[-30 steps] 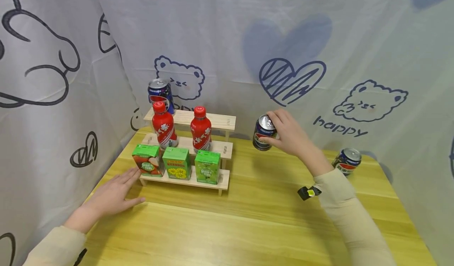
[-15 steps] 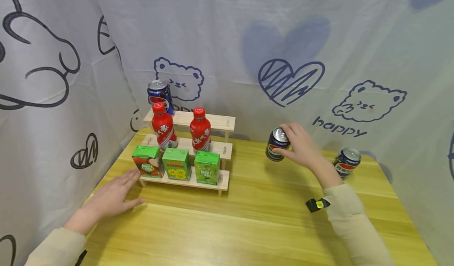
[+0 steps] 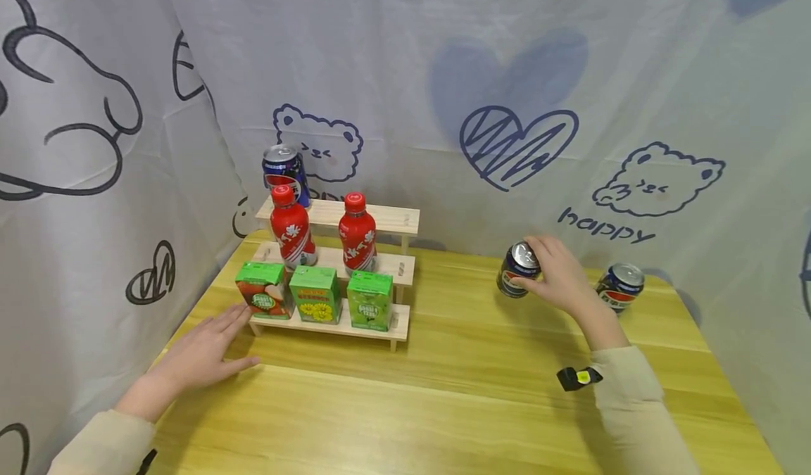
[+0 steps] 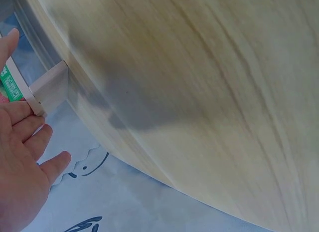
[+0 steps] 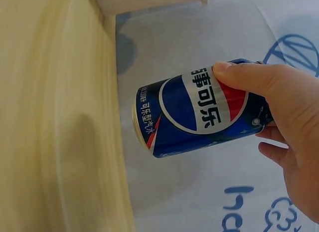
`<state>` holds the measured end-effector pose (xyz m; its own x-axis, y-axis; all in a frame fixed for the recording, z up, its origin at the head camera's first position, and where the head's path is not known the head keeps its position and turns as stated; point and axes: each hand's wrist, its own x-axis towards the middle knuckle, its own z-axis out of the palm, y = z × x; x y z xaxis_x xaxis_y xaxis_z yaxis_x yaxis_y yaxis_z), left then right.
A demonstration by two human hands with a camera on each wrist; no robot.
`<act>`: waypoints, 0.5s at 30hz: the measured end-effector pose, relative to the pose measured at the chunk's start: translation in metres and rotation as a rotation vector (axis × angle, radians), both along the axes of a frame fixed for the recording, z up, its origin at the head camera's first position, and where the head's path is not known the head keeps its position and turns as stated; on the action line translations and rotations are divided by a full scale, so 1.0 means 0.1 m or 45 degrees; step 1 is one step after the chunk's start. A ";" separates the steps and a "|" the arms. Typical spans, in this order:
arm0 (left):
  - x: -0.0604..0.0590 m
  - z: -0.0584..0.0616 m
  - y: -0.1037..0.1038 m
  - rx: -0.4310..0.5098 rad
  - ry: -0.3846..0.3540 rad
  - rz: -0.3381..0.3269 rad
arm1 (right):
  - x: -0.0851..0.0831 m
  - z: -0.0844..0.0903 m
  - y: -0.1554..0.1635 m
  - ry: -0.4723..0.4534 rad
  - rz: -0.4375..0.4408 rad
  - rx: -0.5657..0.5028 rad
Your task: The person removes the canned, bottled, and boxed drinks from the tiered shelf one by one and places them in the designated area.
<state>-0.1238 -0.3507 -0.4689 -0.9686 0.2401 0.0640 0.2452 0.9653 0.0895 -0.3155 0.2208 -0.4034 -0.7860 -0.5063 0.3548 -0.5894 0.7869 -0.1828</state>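
A blue soda can (image 3: 519,269) is in my right hand (image 3: 557,278), thumb on one side and fingers behind it near the top. The right wrist view shows the can (image 5: 194,110) apart from the table surface. My left hand (image 3: 203,348) lies with straight fingers at the left end of a three-tier wooden shelf (image 3: 336,324), its fingertips touching the lowest tier. In the left wrist view, fingers (image 4: 37,142) meet the shelf's end (image 4: 50,90). Juice boxes (image 3: 315,294) line the lowest tier. Two red bottles (image 3: 358,234) stand on the middle one, and another soda can (image 3: 285,174) on top.
A further blue soda can (image 3: 619,288) stands at the right of the wooden table (image 3: 405,419), behind my right forearm. A patterned cloth (image 3: 393,74) hangs along the back and sides of the table.
My right hand has moved right and toward me with the soda can, away from the shelf and closer to the can at the right. My left hand stays by the shelf.
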 end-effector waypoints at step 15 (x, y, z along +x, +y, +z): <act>0.00 -0.01 0.01 0.017 -0.010 -0.003 | -0.04 -0.11 0.32 -0.111 -0.111 0.066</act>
<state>-0.1238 -0.3497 -0.4702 -0.9686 0.2413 0.0596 0.2465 0.9635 0.1042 -0.3194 0.2531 -0.4147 -0.8546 -0.4507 0.2580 -0.5020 0.8442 -0.1880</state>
